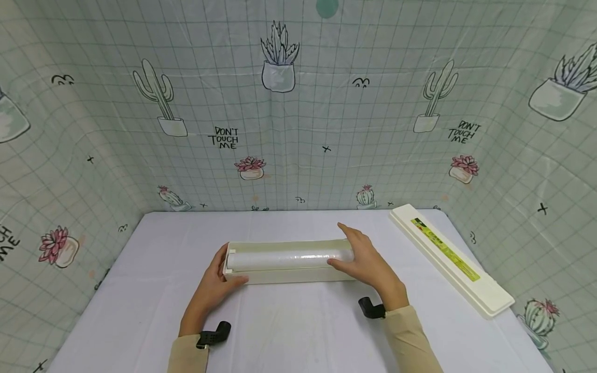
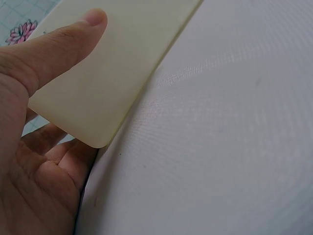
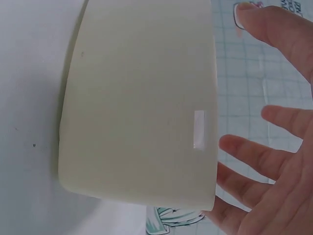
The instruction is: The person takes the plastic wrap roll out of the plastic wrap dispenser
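Observation:
A long cream cling film dispenser box (image 1: 298, 276) stands lidless on the table in the head view. Inside it lies a shiny roll of cling film (image 1: 289, 258). My left hand (image 1: 217, 280) grips the box's left end; in the left wrist view the thumb (image 2: 73, 46) lies on the front face and the other fingers (image 2: 63, 161) curl around the end. At the right end, my right hand (image 1: 366, 260) hovers with thumb and fingers spread. The right wrist view shows those fingers (image 3: 259, 156) straight beside the box's end wall (image 3: 137, 107), which has a small slot.
On the right of the table lies the long cream lid (image 1: 448, 259), set at a slant, with a yellow-green label (image 1: 445, 249). White cloth covers the table (image 1: 289, 331). A grid-patterned curtain (image 1: 298, 119) printed with cacti surrounds the back and sides.

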`<act>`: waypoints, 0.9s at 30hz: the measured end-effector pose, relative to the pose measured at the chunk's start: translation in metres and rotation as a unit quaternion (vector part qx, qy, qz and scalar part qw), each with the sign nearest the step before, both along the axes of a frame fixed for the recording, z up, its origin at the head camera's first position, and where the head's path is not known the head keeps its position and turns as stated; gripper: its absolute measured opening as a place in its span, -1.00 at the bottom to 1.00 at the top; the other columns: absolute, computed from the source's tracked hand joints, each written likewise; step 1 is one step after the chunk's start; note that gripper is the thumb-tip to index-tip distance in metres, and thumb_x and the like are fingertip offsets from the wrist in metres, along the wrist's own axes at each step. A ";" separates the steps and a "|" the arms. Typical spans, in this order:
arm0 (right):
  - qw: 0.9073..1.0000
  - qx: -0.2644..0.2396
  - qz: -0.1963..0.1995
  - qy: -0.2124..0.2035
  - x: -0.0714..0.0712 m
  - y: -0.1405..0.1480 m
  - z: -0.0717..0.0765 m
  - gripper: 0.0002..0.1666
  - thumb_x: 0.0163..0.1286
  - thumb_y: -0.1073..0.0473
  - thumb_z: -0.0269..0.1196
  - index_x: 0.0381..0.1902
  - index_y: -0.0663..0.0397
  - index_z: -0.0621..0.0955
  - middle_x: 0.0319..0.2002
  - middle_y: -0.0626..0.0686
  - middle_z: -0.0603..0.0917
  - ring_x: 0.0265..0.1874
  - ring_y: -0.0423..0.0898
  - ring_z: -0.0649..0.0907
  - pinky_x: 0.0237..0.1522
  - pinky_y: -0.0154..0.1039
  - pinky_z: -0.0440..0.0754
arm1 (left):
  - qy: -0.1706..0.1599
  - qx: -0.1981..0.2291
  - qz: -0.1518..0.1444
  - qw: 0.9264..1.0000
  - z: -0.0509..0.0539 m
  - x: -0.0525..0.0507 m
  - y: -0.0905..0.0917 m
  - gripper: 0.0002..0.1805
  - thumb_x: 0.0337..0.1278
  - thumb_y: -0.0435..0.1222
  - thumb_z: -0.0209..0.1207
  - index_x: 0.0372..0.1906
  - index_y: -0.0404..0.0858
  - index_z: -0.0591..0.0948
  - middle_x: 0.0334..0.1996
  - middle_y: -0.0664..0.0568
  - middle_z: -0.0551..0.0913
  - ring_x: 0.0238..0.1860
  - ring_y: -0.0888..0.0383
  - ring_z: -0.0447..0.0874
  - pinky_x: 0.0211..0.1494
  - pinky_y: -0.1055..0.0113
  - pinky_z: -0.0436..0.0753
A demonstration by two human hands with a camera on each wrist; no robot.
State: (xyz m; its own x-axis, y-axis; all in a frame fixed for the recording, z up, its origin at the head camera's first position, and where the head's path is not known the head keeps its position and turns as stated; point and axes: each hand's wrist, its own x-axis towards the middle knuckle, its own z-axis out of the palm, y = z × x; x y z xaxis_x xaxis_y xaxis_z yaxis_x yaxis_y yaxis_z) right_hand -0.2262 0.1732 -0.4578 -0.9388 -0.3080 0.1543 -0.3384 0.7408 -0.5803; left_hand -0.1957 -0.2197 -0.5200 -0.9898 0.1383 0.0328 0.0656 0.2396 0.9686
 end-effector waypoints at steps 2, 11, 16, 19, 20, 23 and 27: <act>1.000 0.003 0.003 0.000 0.000 0.000 0.000 0.13 0.28 -0.22 0.45 0.63 -0.02 0.19 0.53 0.18 0.34 0.51 0.26 0.29 0.43 0.30 0.34 | 0.001 -0.001 0.000 1.000 0.000 0.000 0.000 0.20 0.11 -0.32 0.50 0.68 -0.20 -0.08 0.58 -0.20 0.19 0.49 -0.12 0.30 0.19 0.72 0.41; 1.000 0.016 0.005 0.008 0.000 -0.004 0.001 0.11 0.26 -0.17 0.48 0.61 0.03 0.22 0.49 0.24 0.39 0.48 0.28 0.33 0.42 0.29 0.37 | -0.001 0.003 -0.003 1.000 0.000 -0.001 0.000 0.20 0.12 -0.32 0.49 0.68 -0.18 -0.10 0.58 -0.20 0.18 0.46 -0.06 0.32 0.18 0.71 0.43; 1.000 0.020 0.010 0.015 0.000 -0.005 0.000 0.09 0.26 -0.13 0.48 0.60 0.05 0.25 0.47 0.24 0.40 0.46 0.27 0.36 0.42 0.26 0.39 | -0.003 0.001 -0.002 1.000 0.001 -0.001 0.000 0.20 0.13 -0.32 0.48 0.68 -0.17 -0.09 0.58 -0.19 0.19 0.36 0.23 0.38 0.19 0.70 0.43; 1.000 0.019 0.012 0.017 0.000 -0.006 0.000 0.08 0.25 -0.12 0.49 0.59 0.06 0.27 0.46 0.25 0.42 0.45 0.26 0.38 0.42 0.24 0.39 | -0.002 -0.002 -0.001 1.000 0.001 -0.001 0.000 0.20 0.13 -0.31 0.49 0.69 -0.16 -0.09 0.58 -0.19 0.18 0.36 0.25 0.38 0.20 0.71 0.42; 1.000 0.020 0.014 0.020 0.000 -0.007 0.000 0.07 0.25 -0.11 0.49 0.59 0.07 0.27 0.45 0.25 0.42 0.45 0.27 0.38 0.41 0.25 0.40 | -0.001 -0.002 -0.001 1.000 0.001 -0.001 0.000 0.20 0.13 -0.31 0.49 0.69 -0.15 -0.09 0.58 -0.19 0.18 0.38 0.20 0.38 0.20 0.71 0.42; 0.999 0.021 0.017 0.022 0.001 -0.008 -0.001 0.07 0.25 -0.10 0.50 0.58 0.08 0.29 0.44 0.27 0.43 0.43 0.27 0.40 0.40 0.24 0.41 | 0.000 -0.004 0.000 1.000 0.001 -0.001 0.000 0.20 0.13 -0.31 0.49 0.69 -0.16 -0.09 0.58 -0.20 0.17 0.43 0.03 0.34 0.19 0.71 0.42; 0.999 0.020 0.018 0.020 0.001 -0.009 -0.001 0.04 0.25 -0.08 0.50 0.57 0.09 0.31 0.41 0.27 0.45 0.41 0.26 0.42 0.38 0.24 0.43 | 0.000 -0.005 0.000 1.000 0.001 -0.001 0.000 0.20 0.13 -0.31 0.48 0.68 -0.17 -0.09 0.59 -0.20 0.17 0.43 0.03 0.34 0.19 0.71 0.42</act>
